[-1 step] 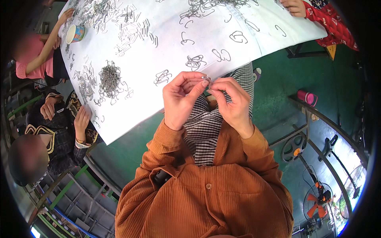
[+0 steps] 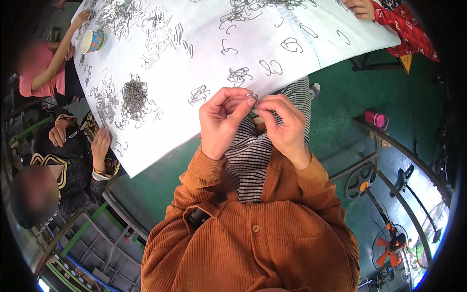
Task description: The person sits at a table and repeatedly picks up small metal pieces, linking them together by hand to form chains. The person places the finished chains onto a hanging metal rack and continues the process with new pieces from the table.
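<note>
Just past the near edge of the white-covered table [image 2: 165, 136], both my hands meet over my lap. Thumb and forefinger of my left hand [image 2: 221, 121] pinch a small bent wire hook [image 2: 253, 96]. The fingertips of my right hand [image 2: 287, 124] close on the same piece from the other side. Its exact shape is partly covered by the fingers. On the table beyond lie small groups of bent wire hooks, the closest being one cluster [image 2: 199, 95] left of my hands and another cluster [image 2: 239, 76] straight ahead.
A dense pile of hooks [image 2: 134, 95] and scattered short metal strips [image 2: 158, 36] cover the table's left side, near a paper cup [image 2: 92, 42]. Co-workers' hands rest at the left edge [image 2: 100, 143] and far right [image 2: 361, 9]. A pink bottle [image 2: 376, 119] and a fan [image 2: 389, 246] stand right.
My hands hold nearly the same pose, the right one shifting very slightly. At the left, the small pale piece by a co-worker's raised hand no longer shows.
</note>
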Action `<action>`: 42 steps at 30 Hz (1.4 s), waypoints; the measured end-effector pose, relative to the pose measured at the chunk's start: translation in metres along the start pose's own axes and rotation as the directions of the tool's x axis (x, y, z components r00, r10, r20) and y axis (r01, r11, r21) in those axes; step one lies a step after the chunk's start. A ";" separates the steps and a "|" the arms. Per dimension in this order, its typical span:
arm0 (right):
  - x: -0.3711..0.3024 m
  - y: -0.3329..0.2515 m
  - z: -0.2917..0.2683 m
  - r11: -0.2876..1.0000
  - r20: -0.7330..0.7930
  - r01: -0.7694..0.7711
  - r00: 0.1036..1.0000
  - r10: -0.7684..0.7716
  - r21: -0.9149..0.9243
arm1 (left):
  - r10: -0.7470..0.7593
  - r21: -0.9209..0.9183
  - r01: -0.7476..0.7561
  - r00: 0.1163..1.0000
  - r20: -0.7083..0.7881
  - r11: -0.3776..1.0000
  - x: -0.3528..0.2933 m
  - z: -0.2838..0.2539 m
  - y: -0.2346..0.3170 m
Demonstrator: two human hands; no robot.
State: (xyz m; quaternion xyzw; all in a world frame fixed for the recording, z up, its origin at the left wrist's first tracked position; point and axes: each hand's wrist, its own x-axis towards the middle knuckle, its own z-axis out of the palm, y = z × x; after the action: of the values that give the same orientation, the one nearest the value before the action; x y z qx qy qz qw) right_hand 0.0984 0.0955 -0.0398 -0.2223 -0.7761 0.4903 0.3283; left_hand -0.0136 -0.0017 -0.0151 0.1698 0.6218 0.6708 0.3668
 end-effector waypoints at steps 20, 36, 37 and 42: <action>0.120 0.144 0.104 0.882 0.416 0.271 0.905 -0.095 -0.387 | 0.145 0.371 -0.149 0.989 0.039 0.917 -0.027 -0.006 -0.007; 0.115 0.098 0.038 0.906 0.265 0.329 0.929 -0.259 -0.268 | 0.066 0.178 -0.100 0.980 0.187 0.979 -0.016 0.008 -0.011; 0.109 0.082 0.026 0.974 0.244 0.146 0.964 -0.102 -0.173 | 0.062 0.177 -0.094 0.982 0.180 0.980 -0.016 0.007 -0.012; 0.049 -0.013 -0.047 0.918 0.225 -0.333 0.932 0.285 0.217 | 0.068 0.131 -0.089 0.986 0.152 0.987 -0.015 0.012 -0.013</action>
State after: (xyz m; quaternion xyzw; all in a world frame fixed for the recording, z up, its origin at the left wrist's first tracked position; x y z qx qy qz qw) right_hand 0.0989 0.1521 0.0003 -0.2516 -0.6901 0.6494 0.1968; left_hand 0.0079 -0.0041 -0.0220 0.2680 0.6304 0.6262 0.3724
